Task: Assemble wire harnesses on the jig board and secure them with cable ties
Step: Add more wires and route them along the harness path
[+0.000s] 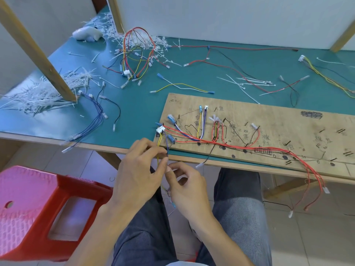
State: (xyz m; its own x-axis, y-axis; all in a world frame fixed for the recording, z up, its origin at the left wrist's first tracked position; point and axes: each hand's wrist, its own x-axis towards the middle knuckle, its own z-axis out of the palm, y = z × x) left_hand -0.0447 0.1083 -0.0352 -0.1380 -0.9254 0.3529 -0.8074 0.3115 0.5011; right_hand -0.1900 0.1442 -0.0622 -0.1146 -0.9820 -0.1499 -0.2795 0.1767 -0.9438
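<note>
We can read only "175", handwritten at the corner of the jig board (288, 127), up and right of the left hand (138, 169). The board's other handwritten characters and small numbers are too faint for us.

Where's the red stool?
The red stool stands on the floor at the head view's lower left, in front of the green table, beside the left hand.

Red wires (192, 135) — teal table (134, 104) — red stool (38, 208).
</note>
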